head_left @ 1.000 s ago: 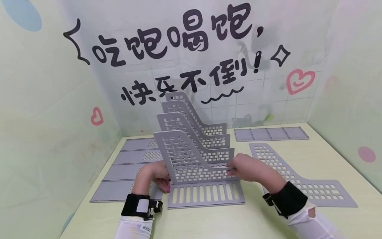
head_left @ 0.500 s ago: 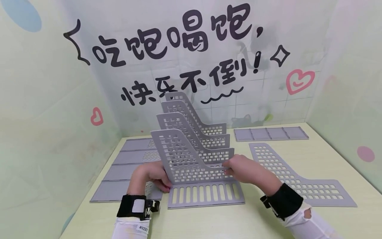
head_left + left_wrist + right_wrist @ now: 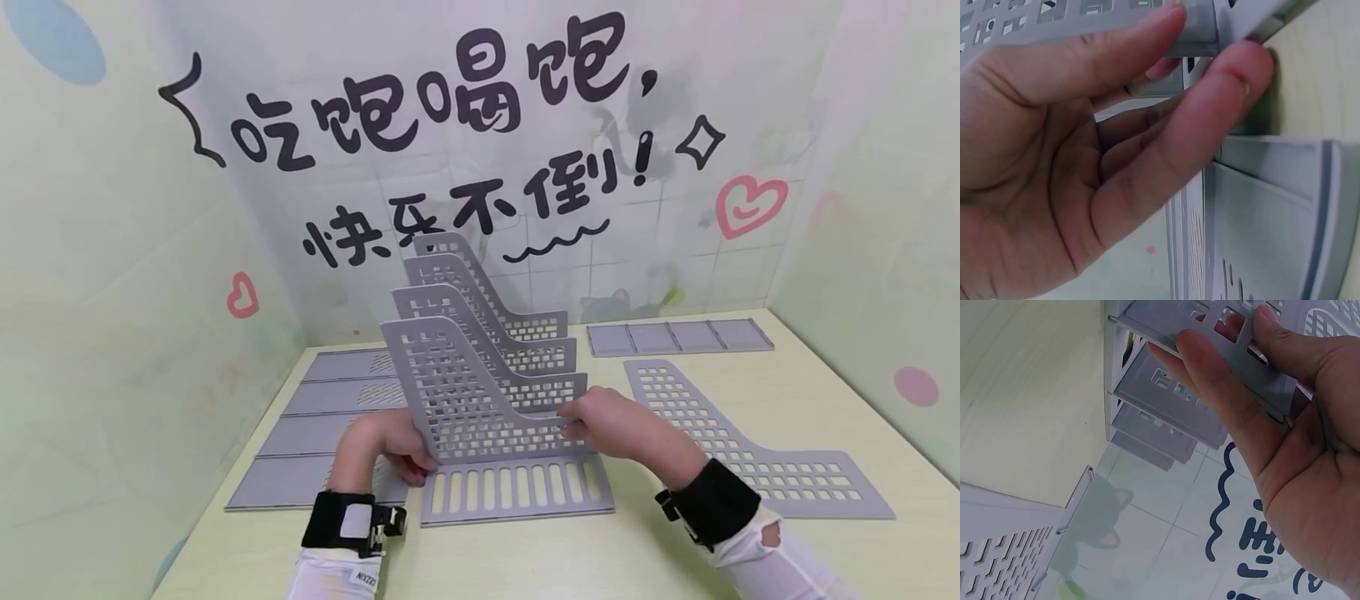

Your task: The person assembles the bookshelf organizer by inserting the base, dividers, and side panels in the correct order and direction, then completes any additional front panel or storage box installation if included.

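A grey perforated divider panel (image 3: 457,400), tall at its left end and low at its right, stands on the slotted grey base (image 3: 517,510) in the head view. Several similar dividers (image 3: 442,300) rise in a row behind it. My left hand (image 3: 390,442) holds the front panel's lower left edge; in the left wrist view its thumb (image 3: 1154,28) lies against the panel and the index fingertip touches the corner by the base. My right hand (image 3: 618,425) pinches the low right end, thumb on one face and fingers on the other, as the right wrist view shows.
Another loose perforated panel (image 3: 750,467) lies flat on the table at the right. Several flat grey boards (image 3: 300,433) lie side by side at the left. A long ridged grey board (image 3: 682,336) lies at the back right. A printed backdrop (image 3: 480,150) stands behind.
The front panel's top left corner has shifted slightly left and up. My right hand has slid a little left along the low edge. The other boards stay put.
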### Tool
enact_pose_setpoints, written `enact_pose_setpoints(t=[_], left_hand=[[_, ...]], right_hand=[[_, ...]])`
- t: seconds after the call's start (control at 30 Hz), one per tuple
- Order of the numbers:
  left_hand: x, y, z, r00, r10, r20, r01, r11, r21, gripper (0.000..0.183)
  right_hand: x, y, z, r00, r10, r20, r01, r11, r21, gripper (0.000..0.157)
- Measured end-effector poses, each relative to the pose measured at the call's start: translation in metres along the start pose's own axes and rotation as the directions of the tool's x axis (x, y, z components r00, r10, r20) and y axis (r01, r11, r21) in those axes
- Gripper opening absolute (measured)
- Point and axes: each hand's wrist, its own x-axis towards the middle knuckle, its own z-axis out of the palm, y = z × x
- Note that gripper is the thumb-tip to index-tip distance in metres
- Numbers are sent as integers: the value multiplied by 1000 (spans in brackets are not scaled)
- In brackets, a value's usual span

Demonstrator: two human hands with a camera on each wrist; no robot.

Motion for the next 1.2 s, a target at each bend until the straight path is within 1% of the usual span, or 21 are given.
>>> enact_pose_setpoints(t=[0.1, 0.2, 0.37, 0.57, 0.77, 0.87, 0.9, 0.97, 1.0, 1.07, 1.13, 1.2], left_hand=[[0, 1, 1, 1000, -11, -17, 12, 1000, 16, 22], [2, 1, 2, 1000, -9, -24, 10, 999, 33, 21], [6, 0, 4, 998, 50, -50, -47, 997, 57, 23], [11, 3, 7, 987, 121, -105, -112, 989, 93, 24], [13, 7, 9, 976, 161, -144, -147, 984, 104, 26], [13, 8, 10, 973, 167, -159, -153, 984, 95, 27], [13, 9, 11, 973, 165, -163, -152, 984, 91, 27], [14, 9, 11, 973, 157, -170, -146, 986, 77, 28], [14, 10, 12, 974, 149, -173, -138, 988, 70, 28], [14, 10, 12, 975, 139, -175, -131, 990, 58, 28], [15, 10, 12, 975, 132, -177, -126, 991, 49, 28], [15, 11, 12, 976, 129, -175, -123, 991, 46, 28]], right_hand=[[0, 1, 0, 1000, -5, -2, 5, 1000, 0, 24], [0, 2, 0, 1000, -2, -3, 2, 1000, 1, 25], [0, 3, 0, 1000, 21, -6, -21, 1000, 1, 24], [0, 8, -2, 999, 38, -18, -39, 999, -13, 22], [1, 13, -5, 998, 53, -15, -53, 999, -12, 19], [1, 16, -6, 998, 55, -13, -55, 998, -10, 19], [1, 18, -6, 998, 54, -11, -54, 998, -10, 17], [1, 21, -9, 998, 67, 1, -67, 998, -3, 4], [0, 22, -10, 996, 83, 10, -83, 997, 2, 6], [-2, 26, -16, 991, 131, 30, -132, 991, 24, 23], [-7, 31, -25, 984, 172, 33, -173, 985, 21, 35], [-14, 40, -35, 975, 219, 32, -220, 975, 15, 37]])
